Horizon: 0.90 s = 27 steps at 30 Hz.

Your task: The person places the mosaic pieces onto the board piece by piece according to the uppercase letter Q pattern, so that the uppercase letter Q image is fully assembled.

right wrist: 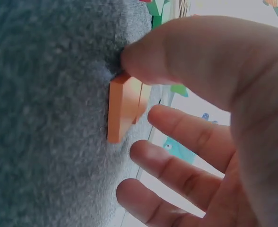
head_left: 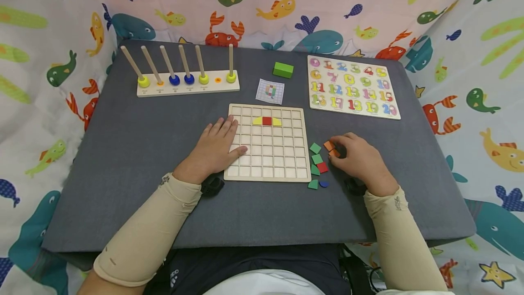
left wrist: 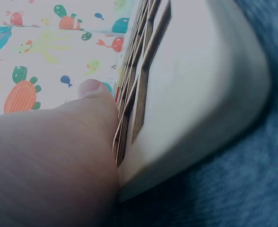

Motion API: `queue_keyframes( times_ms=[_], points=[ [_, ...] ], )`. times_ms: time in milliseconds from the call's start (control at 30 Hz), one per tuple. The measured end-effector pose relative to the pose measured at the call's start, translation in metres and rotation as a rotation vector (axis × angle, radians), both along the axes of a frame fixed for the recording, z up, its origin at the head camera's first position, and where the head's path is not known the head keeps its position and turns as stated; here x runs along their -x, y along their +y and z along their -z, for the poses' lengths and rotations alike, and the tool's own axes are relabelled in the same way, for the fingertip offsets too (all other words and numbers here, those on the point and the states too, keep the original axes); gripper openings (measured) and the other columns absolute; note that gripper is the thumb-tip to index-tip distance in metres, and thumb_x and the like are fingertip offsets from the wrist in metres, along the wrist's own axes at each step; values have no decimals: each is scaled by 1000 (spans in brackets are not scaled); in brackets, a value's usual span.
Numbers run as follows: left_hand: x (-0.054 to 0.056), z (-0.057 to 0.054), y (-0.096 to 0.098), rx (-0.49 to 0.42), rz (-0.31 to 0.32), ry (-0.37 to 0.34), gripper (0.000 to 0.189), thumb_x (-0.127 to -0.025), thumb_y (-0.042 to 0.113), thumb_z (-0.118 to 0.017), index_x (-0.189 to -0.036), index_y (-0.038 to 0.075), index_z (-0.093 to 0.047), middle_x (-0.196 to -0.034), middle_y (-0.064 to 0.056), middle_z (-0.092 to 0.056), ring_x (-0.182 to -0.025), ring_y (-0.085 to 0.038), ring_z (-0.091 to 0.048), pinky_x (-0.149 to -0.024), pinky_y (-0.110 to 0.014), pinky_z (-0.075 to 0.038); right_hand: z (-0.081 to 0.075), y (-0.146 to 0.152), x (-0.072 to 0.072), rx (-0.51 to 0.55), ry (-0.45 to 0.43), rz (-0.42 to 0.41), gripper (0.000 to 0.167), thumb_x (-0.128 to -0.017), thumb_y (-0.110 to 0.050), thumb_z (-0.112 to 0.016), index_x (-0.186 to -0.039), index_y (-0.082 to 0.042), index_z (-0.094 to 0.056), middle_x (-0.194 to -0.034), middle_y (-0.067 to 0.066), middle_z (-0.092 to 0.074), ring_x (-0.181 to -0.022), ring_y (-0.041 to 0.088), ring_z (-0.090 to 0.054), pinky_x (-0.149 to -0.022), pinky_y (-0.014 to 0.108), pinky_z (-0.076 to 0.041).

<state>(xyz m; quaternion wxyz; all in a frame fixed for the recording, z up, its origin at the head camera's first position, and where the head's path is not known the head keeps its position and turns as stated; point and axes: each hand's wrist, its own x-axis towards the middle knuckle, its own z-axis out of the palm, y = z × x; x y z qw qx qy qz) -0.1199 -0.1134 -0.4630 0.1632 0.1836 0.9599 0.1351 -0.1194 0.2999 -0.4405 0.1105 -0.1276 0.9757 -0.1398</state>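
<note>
Orange tiles (head_left: 329, 145) lay on the table (head_left: 286, 222), right of the board (head_left: 278, 163), by the fingertips of the right hand (head_left: 360, 158). That thumb seemed to touch one tile, but the fingers were spread apart, not clamped on it. Because the two tiles sat so close, the hand might grab both or knock one away. They were small and flat, so a poor grip could slip. Green tiles (head_left: 317, 159) and a loose red tile (head_left: 322, 167) were near them, and a clumsy push could scatter those. The left hand (head_left: 214, 147) lay at the board's left edge, thumb on top, fingers straight, clamped on nothing. If it bumped sideways, the board might slide, and the yellow tiles (head_left: 257, 121) might pop out.
</note>
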Motion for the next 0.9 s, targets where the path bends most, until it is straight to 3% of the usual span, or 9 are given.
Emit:
queue_keyframes(
  times_ms=[200,433,567,900],
  points=[
    [0,0,0,3,1,6,89,-112,62,-39,-171,5,-7,-178,-12,1,-163,-36,-1,-129,-54,-3,1,-7,5,-2,38,-14,41,-98,-25,-76,-134,-5,-74,-126,17,-69,-107,34,-65,-90,57,-55],
    [1,2,-1,2,-1,6,89,-111,62,-39,-172,6,-6,-178,-12,2,-163,-35,-1,-129,-54,-2,-3,-20,9,-5,80,12,35,-89,-21,-73,-120,-7,-80,-106,10,-74,-88,25,-66,-72,50,-56],
    [1,2,-2,-1,-2,6,89,-111,62,-39,-172,6,-6,-178,-12,2,-163,-35,-1,-129,-54,-2,-10,-36,13,2,134,11,32,-88,-24,-74,-115,-9,-82,-104,7,-75,-80,23,-64,-59,44,-53],
    [0,1,-1,-13,-12,4,90,-111,63,-41,-172,6,-7,-178,-11,2,-163,-35,0,-129,-54,-1,-22,-122,28,-37,177,-210,26,-95,-35,-73,-106,-13,-82,-96,2,-74,-78,19,-65,-57,40,-53]
  ],
)
